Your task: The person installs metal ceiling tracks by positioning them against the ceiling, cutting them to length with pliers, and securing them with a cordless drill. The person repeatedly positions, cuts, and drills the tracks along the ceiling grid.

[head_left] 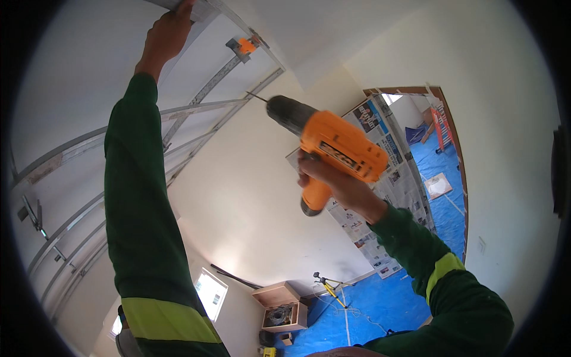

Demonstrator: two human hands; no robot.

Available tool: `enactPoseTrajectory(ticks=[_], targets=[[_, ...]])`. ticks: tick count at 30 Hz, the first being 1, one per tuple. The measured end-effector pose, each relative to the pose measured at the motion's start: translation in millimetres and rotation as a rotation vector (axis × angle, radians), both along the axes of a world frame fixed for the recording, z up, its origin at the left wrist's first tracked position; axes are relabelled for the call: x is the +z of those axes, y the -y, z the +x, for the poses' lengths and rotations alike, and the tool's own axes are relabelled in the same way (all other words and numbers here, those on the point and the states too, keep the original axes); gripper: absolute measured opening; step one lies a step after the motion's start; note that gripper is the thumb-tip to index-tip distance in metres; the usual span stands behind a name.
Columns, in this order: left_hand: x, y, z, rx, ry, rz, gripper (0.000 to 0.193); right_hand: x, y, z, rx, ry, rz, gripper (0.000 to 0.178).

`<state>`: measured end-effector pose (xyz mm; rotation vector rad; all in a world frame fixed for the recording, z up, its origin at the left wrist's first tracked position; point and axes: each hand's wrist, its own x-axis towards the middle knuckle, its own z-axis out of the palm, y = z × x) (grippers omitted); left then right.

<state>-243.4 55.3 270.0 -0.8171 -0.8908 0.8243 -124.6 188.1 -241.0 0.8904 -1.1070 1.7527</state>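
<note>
My right hand (333, 181) is closed round the handle of an orange cordless drill (345, 143). The drill has a black chuck and a long thin bit, which points up and left toward a metal ceiling frame (208, 107). Some blur lies on the drill. Overhead at the upper left, my left hand (165, 37) is raised to a grey metal channel (204, 13), its fingers curled at the edge and partly hidden. An orange and black clamp (242, 46) sits on the frame near the drill bit.
A door covered in newspaper (386, 178) stands by a brown-framed doorway (455, 137). Blue sheeting (369, 306) covers the floor below. On it are a yellow and black tripod (329, 287), a cable, and an open wooden box (301, 315). Another clamp (35, 220) hangs at the left.
</note>
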Motion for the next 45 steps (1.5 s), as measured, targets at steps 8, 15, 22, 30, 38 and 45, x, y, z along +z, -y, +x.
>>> enactPoseTrajectory(ticks=[8,15,22,30,38,45], targets=[[-8.5,-20.6,4.9,-0.006,0.102,0.152,0.021,130.8,37.9,-67.8,0.066,-0.389,-0.086,0.016],[26.2,-13.4,-20.9,-0.007,0.136,-0.015,0.032,195.5,44.2,-86.2,0.208,-0.517,-0.277,0.006],[20.4,-22.1,-37.5,-0.246,0.306,0.112,0.036,206.3,37.9,-91.5,0.210,-0.443,-0.329,0.009],[4.2,-32.1,-42.4,-0.299,0.378,0.251,0.040,215.1,31.2,-101.5,0.198,-0.476,-0.315,0.006],[8.0,-33.5,-45.6,-0.307,0.385,0.270,0.043,213.5,25.4,-109.1,0.197,-0.490,-0.279,0.013],[9.4,-35.2,-47.0,-0.321,0.386,0.277,0.046,212.4,26.6,-105.5,0.182,-0.468,-0.294,0.005]])
